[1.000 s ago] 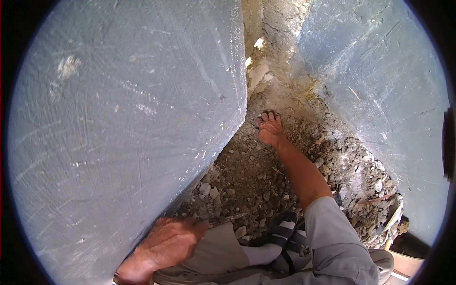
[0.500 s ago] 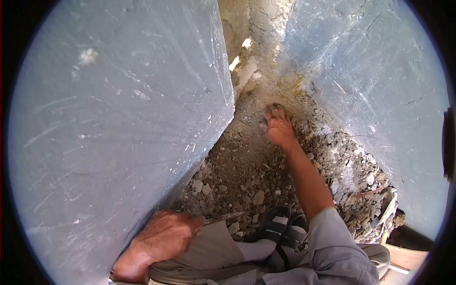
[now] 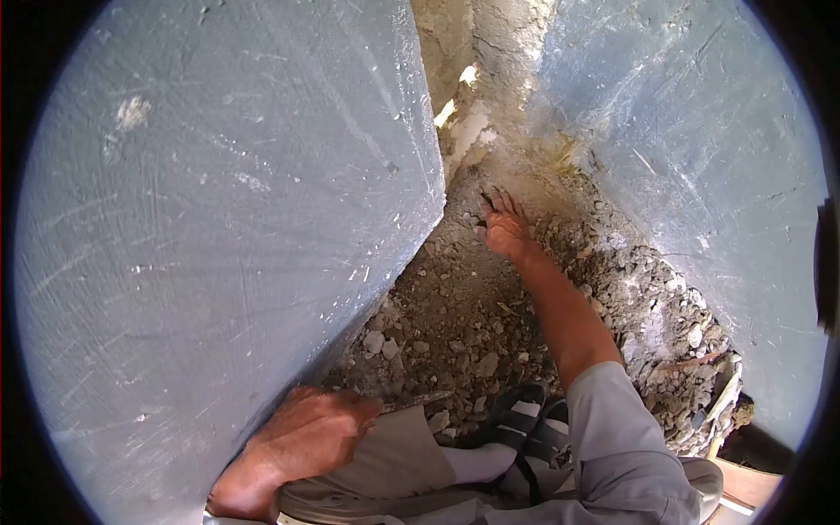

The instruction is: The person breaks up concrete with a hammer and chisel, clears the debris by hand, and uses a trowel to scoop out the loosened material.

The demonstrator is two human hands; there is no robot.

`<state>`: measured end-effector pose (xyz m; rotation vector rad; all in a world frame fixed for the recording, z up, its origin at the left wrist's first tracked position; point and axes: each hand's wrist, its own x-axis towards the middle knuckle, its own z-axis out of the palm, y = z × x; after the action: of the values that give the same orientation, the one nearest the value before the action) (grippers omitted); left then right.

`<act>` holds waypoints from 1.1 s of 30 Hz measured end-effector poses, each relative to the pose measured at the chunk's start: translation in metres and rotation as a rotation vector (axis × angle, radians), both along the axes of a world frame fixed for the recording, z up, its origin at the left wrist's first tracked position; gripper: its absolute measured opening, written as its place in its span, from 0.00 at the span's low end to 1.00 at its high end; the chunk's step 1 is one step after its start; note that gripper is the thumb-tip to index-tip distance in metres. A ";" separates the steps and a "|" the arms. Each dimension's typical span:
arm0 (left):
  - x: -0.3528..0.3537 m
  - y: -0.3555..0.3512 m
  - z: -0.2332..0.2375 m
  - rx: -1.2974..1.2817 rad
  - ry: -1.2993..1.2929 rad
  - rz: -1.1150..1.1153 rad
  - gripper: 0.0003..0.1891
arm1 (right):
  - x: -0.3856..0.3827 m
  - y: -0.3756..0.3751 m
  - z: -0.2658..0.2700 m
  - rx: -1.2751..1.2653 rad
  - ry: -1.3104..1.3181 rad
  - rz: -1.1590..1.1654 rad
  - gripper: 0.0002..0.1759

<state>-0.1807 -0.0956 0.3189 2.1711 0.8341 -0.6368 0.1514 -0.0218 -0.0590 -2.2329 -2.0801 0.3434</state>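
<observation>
My right hand (image 3: pixel 506 229) reaches far forward with its fingers spread, touching the dusty soil near the corner between the walls. It holds nothing that I can see. At the lower left, my left hand (image 3: pixel 311 430) is closed round a thin-bladed tool (image 3: pixel 418 401). The blade points right, above my trouser leg, and the handle is hidden in the fist; its exact kind does not show. Loose soil and rubble (image 3: pixel 464 332) spread between my two hands, with pale stones (image 3: pixel 374 342) near the left wall.
A scratched grey-blue wall (image 3: pixel 227 192) rises close on the left, ending in a sharp edge. Another blue-grey wall (image 3: pixel 700 131) stands on the right. My sandalled feet (image 3: pixel 516 424) are at the rubble's near side. A wooden piece (image 3: pixel 744 477) lies at lower right.
My right hand has shifted slightly, and its fingers, curled before, are now stretched and spread. The view has moved a little. My left hand keeps its hold on the tool.
</observation>
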 end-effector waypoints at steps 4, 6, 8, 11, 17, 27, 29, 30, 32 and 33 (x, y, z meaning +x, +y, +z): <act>0.001 -0.003 -0.002 0.040 -0.013 0.024 0.09 | -0.017 0.014 0.005 -0.179 0.045 0.021 0.41; 0.003 -0.002 0.002 0.039 0.007 0.026 0.09 | -0.021 0.030 0.020 -0.386 0.172 -0.040 0.39; 0.004 -0.003 0.002 0.033 0.013 0.018 0.09 | -0.020 0.051 0.033 -0.625 0.332 -0.135 0.37; 0.004 0.000 0.004 -0.056 0.008 0.000 0.12 | -0.031 0.042 -0.023 0.079 0.077 -0.167 0.29; 0.003 0.006 0.004 -0.177 0.043 -0.102 0.18 | -0.026 0.054 0.021 -0.519 0.385 -0.285 0.32; 0.005 0.002 0.002 -0.061 0.042 -0.029 0.12 | -0.020 0.065 0.020 -0.419 0.427 -0.203 0.38; 0.007 0.002 0.003 -0.057 0.049 -0.031 0.11 | -0.030 0.055 -0.007 -0.014 0.264 -0.232 0.35; 0.007 0.002 0.004 -0.057 0.049 -0.035 0.11 | -0.033 0.051 -0.028 -0.017 0.241 -0.155 0.33; 0.005 0.001 0.004 -0.065 0.006 0.005 0.11 | -0.034 0.048 -0.061 -0.019 0.187 0.001 0.30; 0.002 0.000 0.003 -0.071 -0.034 0.050 0.11 | -0.030 0.053 -0.039 -0.158 0.307 -0.066 0.30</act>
<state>-0.1790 -0.0958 0.3215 2.0857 0.8324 -0.5938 0.1214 0.0310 -0.0980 -2.1578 -1.8740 0.8143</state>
